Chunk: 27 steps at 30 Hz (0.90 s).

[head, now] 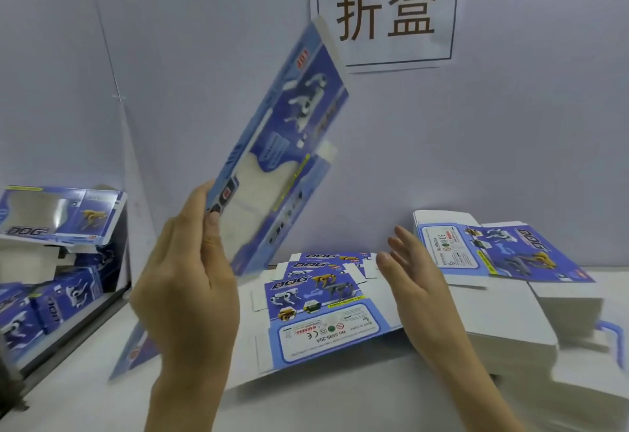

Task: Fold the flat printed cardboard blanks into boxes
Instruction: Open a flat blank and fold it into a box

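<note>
Left hand [185, 261] is up with a blue cardboard blank [275, 145] pinched by its lower corner between thumb and fingers — the blank is raised off the table [340, 404], tilted and blurred, reaching up toward the paper sign [386, 13] on the wall. Right hand [417, 282] hovers with fingers straight and loosely spread, holding nothing, just above the fanned stack of flat blanks [316, 305] on the table. A taller pile of blanks [510, 268] sits to the right — folded boxes [51, 261] are heaped at far left.
</note>
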Each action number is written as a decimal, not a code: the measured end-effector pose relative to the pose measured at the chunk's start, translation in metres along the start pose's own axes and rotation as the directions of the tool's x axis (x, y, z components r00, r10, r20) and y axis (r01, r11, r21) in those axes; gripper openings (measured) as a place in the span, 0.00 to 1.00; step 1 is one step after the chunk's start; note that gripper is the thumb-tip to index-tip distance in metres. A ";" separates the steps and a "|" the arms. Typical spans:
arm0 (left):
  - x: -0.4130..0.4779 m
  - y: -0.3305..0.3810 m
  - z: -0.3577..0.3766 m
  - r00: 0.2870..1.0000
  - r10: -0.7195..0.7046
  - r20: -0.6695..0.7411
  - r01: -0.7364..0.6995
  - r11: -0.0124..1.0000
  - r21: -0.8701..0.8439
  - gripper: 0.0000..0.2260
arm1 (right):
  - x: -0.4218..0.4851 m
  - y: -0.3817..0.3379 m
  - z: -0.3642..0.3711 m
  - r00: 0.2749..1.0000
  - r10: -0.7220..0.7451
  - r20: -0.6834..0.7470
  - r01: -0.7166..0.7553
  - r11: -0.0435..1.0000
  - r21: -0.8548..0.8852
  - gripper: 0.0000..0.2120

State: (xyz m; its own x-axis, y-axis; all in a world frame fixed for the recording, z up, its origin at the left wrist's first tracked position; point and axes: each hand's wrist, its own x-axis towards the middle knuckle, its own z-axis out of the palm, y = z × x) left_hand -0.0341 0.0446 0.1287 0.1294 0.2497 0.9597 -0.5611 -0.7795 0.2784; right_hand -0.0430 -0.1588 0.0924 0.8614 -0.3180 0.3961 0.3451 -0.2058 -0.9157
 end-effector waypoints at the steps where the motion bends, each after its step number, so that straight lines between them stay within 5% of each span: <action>1: -0.002 0.000 0.002 0.999 -0.039 -0.004 0.039 0.998 -0.050 0.12 | 0.000 0.001 -0.001 1.000 0.002 0.005 -0.002 1.000 0.006 0.24; 5: -0.011 0.007 0.013 0.903 -0.360 0.234 0.427 0.816 -0.389 0.08 | 0.001 0.002 0.000 0.999 -0.029 0.017 0.027 0.997 0.073 0.22; 10: -0.017 0.012 0.025 0.733 -0.448 0.512 0.678 0.552 -0.486 0.10 | 0.004 -0.005 -0.009 0.993 -0.117 -0.001 0.115 0.973 0.200 0.12; 16: -0.026 0.015 0.033 0.605 -0.421 0.675 0.771 0.523 -0.365 0.18 | 0.004 -0.007 -0.018 0.993 -0.097 -0.065 0.112 0.946 0.305 0.12; 18: -0.027 0.020 0.032 0.596 -0.419 0.684 0.772 0.534 -0.346 0.27 | 0.004 -0.007 -0.018 0.992 -0.107 -0.066 0.122 0.941 0.314 0.12; 22: -0.028 0.021 0.033 0.618 -0.421 0.664 0.757 0.547 -0.357 0.26 | 0.004 -0.006 -0.018 0.992 -0.120 -0.038 0.125 0.942 0.312 0.14; 27: -0.031 0.026 0.035 0.591 -0.439 0.677 0.775 0.541 -0.327 0.28 | 0.002 -0.007 -0.014 0.991 -0.098 0.090 0.071 0.961 0.267 0.32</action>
State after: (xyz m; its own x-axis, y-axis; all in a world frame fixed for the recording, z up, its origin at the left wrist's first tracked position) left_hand -0.0238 -0.0037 0.1071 0.8759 0.1007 0.4718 -0.4703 -0.0401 0.8816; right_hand -0.0495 -0.1711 0.1008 0.8534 -0.2116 0.4763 0.4923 0.0271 -0.8700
